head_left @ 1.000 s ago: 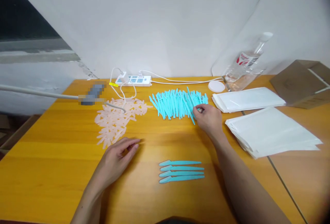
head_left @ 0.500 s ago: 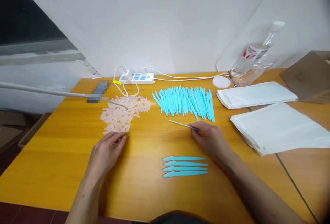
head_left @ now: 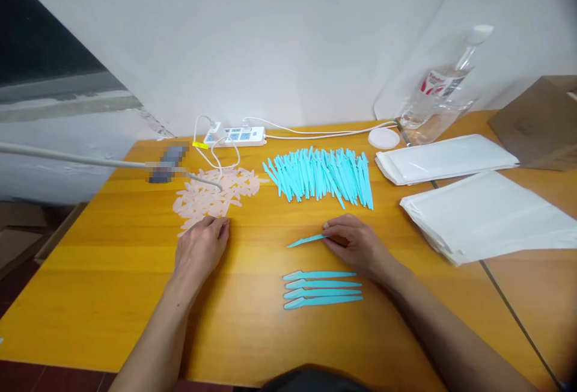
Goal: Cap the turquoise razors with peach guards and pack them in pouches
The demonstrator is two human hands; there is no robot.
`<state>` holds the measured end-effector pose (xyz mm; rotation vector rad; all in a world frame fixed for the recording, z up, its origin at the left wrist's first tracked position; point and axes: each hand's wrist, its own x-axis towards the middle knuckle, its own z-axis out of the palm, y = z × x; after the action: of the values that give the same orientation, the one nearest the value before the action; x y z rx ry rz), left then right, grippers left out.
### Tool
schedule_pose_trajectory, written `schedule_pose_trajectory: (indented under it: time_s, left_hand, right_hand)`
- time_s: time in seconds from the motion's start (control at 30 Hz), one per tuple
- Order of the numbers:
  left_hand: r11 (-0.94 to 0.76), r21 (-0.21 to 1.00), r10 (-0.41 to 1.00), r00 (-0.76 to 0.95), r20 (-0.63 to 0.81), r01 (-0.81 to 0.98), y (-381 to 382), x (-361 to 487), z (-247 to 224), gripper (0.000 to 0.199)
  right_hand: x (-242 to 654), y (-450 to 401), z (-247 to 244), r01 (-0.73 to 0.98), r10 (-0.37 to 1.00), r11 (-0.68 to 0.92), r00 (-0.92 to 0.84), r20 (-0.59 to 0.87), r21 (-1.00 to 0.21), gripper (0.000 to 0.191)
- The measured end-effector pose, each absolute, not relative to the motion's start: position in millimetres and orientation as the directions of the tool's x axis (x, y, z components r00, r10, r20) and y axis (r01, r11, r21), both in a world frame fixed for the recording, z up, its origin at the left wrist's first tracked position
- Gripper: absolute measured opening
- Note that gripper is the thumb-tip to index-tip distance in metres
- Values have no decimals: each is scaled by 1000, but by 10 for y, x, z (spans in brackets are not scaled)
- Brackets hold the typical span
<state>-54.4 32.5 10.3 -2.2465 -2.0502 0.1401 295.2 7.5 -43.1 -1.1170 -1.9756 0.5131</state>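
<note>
Pinching: in the head view, my right hand [head_left: 360, 246] has thumb and forefinger closed on one end of a blue stick [head_left: 307, 240]; my other fingers curl in loosely.
Held stick: it lies between the blue pile and the blue row, its free end pointing left; I can't tell whether that end touches the surface [head_left: 112, 272].
Left hand [head_left: 201, 246]: my fingers are bent, thumb and forefinger nearly together, at the near edge of the pale pink pile [head_left: 220, 184]; I can't tell whether they have hold of anything.
Blue row [head_left: 322, 291]: four sticks lie side by side in front of me, just below my right hand as I look down, broad ends to the left.
Blue pile [head_left: 320, 175]: many more sticks overlap beyond my hands, most of them pointing away from me.
White packets: one stack [head_left: 446, 159] lies right of the blue pile, another [head_left: 489, 217] nearer me.
Back edge: a power strip [head_left: 250, 136] with white cables stands behind both piles; a white disc [head_left: 384, 137] lies near a clear bottle [head_left: 435, 94].
Far right: a cardboard box [head_left: 534, 124].
Far left: a blurred-out dark object [head_left: 166, 166] lies beside the pale pink pile.
</note>
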Motion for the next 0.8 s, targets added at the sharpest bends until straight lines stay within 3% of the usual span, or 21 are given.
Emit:
schedule_pose_trajectory:
  time_s: [0.13,0.27,0.37,0.7,0.8]
  left_hand:
    - [-120,-118,993,118,-23,986,337,-525,80,35]
    - [-160,77,987,159,20,984,315,-665,83,34]
    - [-102,159,994,93,63,982,263,-799,110,32]
    - [-15,-43,999,13,-43,999,308,-690,155,30]
    - [-57,28,998,58,-27,998,344,-620,177,31]
  right_hand:
    - [2954,37,-396,568,858,513,-346,378,-644,19]
    - [2964,5,-321,604,868,484,-422,260,-634,23]
    - [2964,-1,-272,613,882,439,-434,185,-657,22]
    - [2945,-51,-171,655,911,342,-407,67,-674,15]
    - [2934,-53,-157,630,919,308,-391,52,-713,13]
